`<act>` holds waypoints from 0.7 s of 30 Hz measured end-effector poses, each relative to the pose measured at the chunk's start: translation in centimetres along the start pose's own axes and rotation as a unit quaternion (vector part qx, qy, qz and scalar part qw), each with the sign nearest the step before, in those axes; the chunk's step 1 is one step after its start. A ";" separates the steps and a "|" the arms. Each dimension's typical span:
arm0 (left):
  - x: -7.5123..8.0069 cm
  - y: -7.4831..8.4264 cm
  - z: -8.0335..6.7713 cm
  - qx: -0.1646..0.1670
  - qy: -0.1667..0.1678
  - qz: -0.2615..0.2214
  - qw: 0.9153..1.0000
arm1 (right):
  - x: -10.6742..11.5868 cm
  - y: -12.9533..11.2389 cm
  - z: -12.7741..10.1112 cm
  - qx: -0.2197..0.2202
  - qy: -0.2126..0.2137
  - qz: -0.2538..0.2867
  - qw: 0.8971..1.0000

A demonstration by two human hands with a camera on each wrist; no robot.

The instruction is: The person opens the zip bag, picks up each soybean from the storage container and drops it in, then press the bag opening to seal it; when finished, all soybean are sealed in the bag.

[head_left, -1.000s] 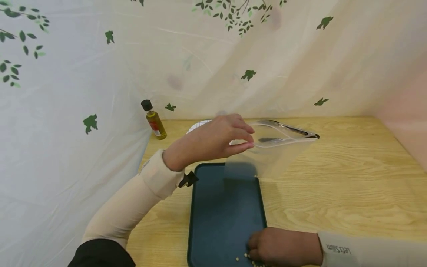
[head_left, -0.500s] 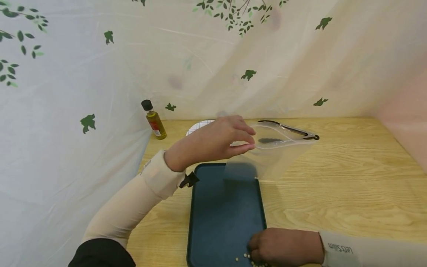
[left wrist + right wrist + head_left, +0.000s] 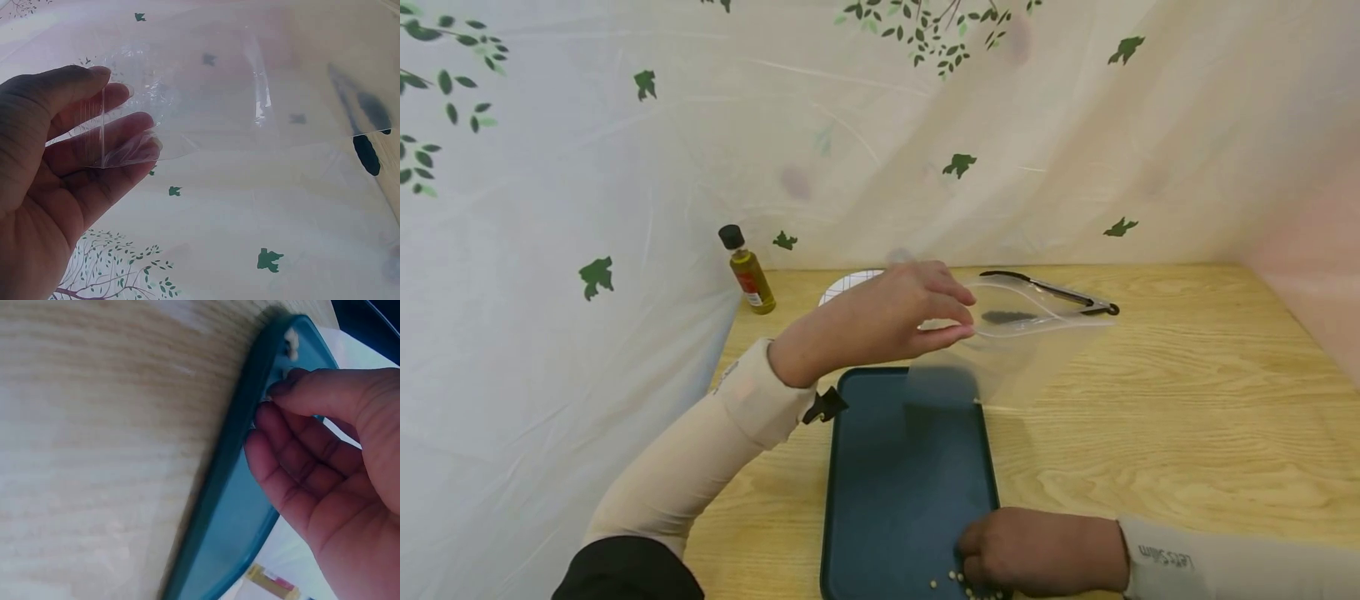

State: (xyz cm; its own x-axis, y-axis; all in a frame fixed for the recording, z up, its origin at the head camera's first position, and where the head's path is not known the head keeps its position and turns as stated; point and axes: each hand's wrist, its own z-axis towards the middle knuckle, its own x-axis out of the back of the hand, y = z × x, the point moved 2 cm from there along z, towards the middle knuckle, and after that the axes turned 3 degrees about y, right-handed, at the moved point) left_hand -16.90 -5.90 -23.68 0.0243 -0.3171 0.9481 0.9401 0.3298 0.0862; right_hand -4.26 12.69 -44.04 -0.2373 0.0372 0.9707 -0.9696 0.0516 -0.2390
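Note:
My left hand (image 3: 891,321) holds a clear plastic zip bag (image 3: 1015,346) up above the far end of a dark teal tray (image 3: 887,492), pinching its open rim between thumb and fingers (image 3: 119,134). The bag (image 3: 250,112) hangs open and looks empty. My right hand (image 3: 1037,554) rests on the tray's near right corner, its curled fingertips (image 3: 275,400) touching several small pale beads (image 3: 955,579) that lie there. The tray's rim (image 3: 231,487) runs under that hand.
A small bottle of yellow oil with a black cap (image 3: 745,271) stands at the back left of the wooden table (image 3: 1187,417). A white round dish (image 3: 846,285) and black-tipped tongs (image 3: 1060,293) lie behind the bag. Leaf-print sheets wall the table in.
Almost nothing has moved. The left hand and the bag drifted very slightly; the right hand stays over the beads.

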 end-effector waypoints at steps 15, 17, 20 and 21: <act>-0.3 -0.4 -0.2 -0.005 0.008 -0.013 1.000 | 17.8 2.0 -2.3 -0.026 0.194 -0.127 0.972; -0.3 -0.3 -0.3 -0.006 0.009 -0.013 1.000 | 20.9 2.4 -2.7 -0.026 0.236 -0.149 0.960; -0.3 -0.3 -0.3 -0.005 0.009 -0.012 1.000 | 24.3 3.3 -3.1 -0.034 0.274 -0.168 0.946; -0.4 -0.3 -0.3 -0.007 0.009 -0.012 1.000 | 25.1 3.7 -3.2 -0.037 0.281 -0.174 0.943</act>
State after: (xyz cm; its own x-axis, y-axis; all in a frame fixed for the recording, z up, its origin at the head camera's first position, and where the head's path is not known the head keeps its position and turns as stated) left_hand -17.06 -6.10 -24.14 0.0083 -0.3410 0.9400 0.9449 0.3105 0.1042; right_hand -13.59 16.99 -20.68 0.1827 0.5274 0.8297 -0.9715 0.2266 0.0699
